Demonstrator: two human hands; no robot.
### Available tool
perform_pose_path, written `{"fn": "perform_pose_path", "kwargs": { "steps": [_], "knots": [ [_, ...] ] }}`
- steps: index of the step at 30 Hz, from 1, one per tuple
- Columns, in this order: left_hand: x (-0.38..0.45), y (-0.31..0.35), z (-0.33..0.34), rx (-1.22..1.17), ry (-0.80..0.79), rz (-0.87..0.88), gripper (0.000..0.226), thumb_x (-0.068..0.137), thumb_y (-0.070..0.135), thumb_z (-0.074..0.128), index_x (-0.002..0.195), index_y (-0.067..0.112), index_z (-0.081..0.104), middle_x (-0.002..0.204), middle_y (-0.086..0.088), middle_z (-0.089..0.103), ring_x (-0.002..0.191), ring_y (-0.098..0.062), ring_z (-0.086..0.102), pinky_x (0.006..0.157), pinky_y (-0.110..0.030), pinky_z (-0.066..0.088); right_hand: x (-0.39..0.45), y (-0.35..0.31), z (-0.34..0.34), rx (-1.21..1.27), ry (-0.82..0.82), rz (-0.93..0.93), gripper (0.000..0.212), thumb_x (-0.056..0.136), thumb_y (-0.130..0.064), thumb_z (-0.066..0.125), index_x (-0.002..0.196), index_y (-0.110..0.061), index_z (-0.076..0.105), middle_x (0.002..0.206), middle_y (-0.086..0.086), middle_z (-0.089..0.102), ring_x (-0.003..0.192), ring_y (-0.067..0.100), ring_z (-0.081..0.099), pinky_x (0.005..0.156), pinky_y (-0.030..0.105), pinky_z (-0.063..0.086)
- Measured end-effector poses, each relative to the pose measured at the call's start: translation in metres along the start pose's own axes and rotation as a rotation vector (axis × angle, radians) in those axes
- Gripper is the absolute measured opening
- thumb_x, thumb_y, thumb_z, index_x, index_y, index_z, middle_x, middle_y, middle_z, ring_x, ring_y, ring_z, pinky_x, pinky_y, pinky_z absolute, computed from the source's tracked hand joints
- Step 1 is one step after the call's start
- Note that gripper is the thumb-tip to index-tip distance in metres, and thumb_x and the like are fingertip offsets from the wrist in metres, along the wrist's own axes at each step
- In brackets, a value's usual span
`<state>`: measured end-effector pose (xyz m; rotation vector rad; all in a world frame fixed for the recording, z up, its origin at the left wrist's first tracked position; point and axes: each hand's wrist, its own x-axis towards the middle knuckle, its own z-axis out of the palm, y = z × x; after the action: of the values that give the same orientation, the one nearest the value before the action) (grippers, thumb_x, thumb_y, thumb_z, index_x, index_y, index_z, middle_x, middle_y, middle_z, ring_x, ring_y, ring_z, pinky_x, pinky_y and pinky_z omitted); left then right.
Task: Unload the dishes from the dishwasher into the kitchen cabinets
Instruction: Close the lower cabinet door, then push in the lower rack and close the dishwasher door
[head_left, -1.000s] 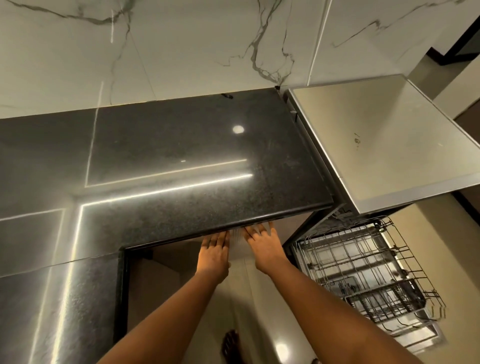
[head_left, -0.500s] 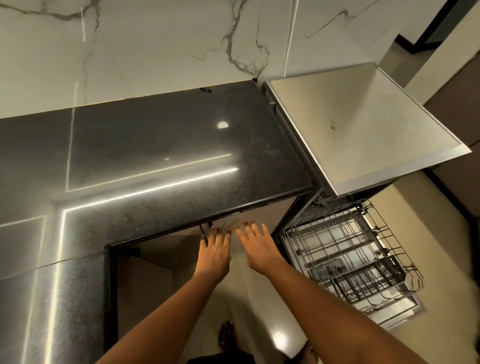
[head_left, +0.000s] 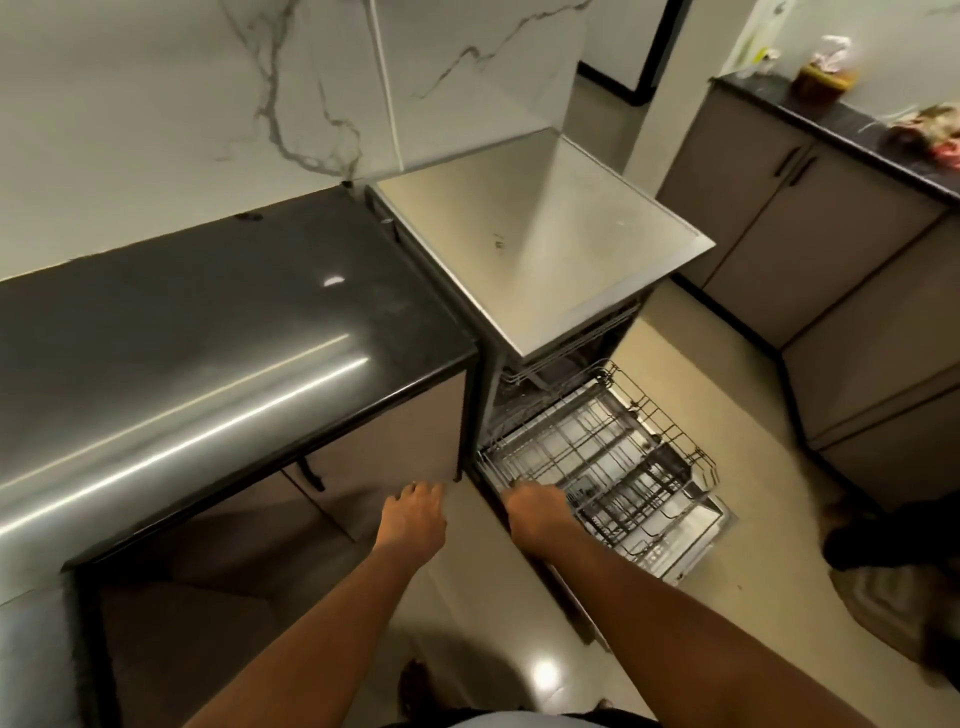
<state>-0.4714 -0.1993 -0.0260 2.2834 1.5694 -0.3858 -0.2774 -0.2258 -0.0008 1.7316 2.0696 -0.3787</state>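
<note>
A glossy black worktop fills the left, backed by a white marble wall with grey veins. Far right, a second dark worktop carries a brown jar and blurred packets. Beige floor below.

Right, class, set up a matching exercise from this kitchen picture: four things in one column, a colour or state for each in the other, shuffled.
Things:
1. counter
2. rack
3. wall
4. dishwasher top

Descriptions:
A. white marble with grey veins
B. pulled out, no dishes visible
C. glossy black
D. silver-grey metal

Pairs: 1-C, 2-B, 3-A, 4-D
</note>
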Motion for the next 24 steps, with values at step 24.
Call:
{"fn": "perform_pose_path", "kwargs": {
  "steps": [24],
  "knots": [
    [0.0, 0.394, 0.013, -0.143, -0.143, 0.024, 0.035, 0.096, 0.04, 0.05, 0.122, 0.018, 0.061, 0.124, -0.005, 0.062, 0.114, -0.024, 0.06, 0.094, -0.036, 0.047, -0.233, 0.336, 0.117, 0.424, 0.041, 0.352, 0.036, 0.093, -0.025, 0.051, 0.127, -0.02, 0.058, 0.131, 0.004, 0.059, 0.124, 0.024, 0.055, 0.097, 0.034, 0.047]
  ]
}}
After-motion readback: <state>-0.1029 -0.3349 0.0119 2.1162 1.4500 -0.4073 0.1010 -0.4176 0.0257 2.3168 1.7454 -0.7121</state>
